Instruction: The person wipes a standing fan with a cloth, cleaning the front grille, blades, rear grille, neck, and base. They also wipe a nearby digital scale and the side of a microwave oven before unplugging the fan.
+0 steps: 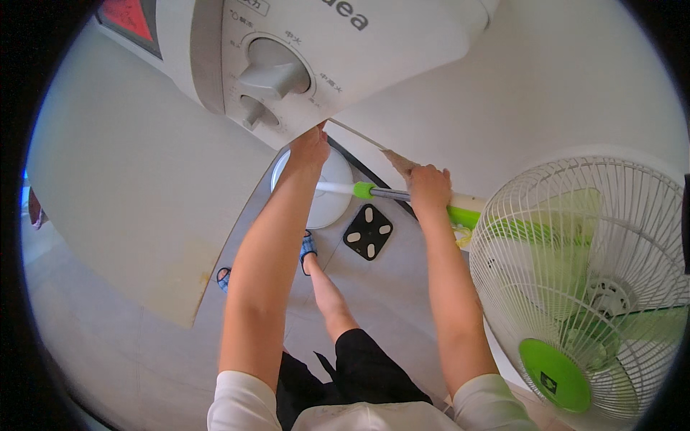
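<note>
My left hand [315,141] reaches up to the lower corner of a white Midea microwave oven [377,59]; its fingers are mostly hidden, so its grip cannot be told. The oven front has a large grey dial [275,70] and a smaller one [257,112]. My right hand [430,188] is closed on a brownish, textured cloth [400,161], at the edge of a pale surface and above the metal pole [391,194] of a standing fan.
The fan's wire cage [582,285] fills the right side, close to my right forearm. Its round white base [331,199] stands on the grey tiled floor beside a black bathroom scale [368,232]. A pale board or tabletop [145,178] spans the left. My feet wear blue slippers [308,247].
</note>
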Available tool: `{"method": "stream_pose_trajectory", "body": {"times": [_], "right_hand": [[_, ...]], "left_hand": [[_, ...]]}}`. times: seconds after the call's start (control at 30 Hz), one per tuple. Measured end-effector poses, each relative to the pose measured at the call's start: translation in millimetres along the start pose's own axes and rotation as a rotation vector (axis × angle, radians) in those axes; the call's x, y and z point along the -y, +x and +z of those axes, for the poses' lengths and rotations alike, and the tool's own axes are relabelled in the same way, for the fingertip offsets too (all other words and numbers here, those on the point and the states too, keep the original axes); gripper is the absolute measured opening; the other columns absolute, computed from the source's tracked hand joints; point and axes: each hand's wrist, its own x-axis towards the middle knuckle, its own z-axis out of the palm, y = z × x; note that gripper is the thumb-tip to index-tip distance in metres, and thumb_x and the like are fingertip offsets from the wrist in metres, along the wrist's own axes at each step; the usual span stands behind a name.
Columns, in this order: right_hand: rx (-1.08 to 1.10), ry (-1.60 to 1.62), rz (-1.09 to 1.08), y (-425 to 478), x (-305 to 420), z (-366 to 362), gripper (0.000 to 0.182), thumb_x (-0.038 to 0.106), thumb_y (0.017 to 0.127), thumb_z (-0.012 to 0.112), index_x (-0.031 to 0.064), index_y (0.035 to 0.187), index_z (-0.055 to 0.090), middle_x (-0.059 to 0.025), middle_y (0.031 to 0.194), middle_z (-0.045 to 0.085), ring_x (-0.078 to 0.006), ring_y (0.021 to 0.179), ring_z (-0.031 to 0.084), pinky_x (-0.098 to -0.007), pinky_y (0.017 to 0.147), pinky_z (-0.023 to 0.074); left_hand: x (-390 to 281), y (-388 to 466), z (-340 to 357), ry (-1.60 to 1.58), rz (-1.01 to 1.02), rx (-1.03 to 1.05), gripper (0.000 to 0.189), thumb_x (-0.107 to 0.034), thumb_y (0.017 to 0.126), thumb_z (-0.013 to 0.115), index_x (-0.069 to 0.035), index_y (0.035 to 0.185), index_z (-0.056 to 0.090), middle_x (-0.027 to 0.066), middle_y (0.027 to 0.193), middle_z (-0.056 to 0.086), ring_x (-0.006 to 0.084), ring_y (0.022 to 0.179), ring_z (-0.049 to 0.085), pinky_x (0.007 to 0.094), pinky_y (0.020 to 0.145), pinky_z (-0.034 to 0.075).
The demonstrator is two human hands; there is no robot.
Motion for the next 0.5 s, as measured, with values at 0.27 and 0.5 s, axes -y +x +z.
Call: {"method": "stream_pose_trajectory", "body": {"times": [0.27,0.5], "right_hand": [[0.054,-0.131,0.087,1,-14,22,0.017,0.011,0.08,0.049,0.0105,0.086,0.066,-0.0101,0.088,0.062,-0.0279,0.087,0.06,-0.0459,0.089,0.0396],[-0.207,0.183,-0.144,30,18,35,0.013,0.01,0.075,0.053,0.0071,0.082,0.064,-0.0112,0.083,0.06,-0.0299,0.079,0.059,-0.04,0.069,0.0471]], "left_hand": [[18,-22,4,-0.224,-0.08,0.04,0.016,-0.023,0.094,0.044,-0.009,0.088,0.051,0.0044,0.096,0.06,0.018,0.092,0.057,0.0425,0.085,0.047],[51,-8,-19,-0.186,-0.071,0.118,0.026,-0.024,0.097,0.034,-0.005,0.09,0.049,0.0101,0.095,0.059,0.0213,0.089,0.058,0.0421,0.084,0.049]]}}
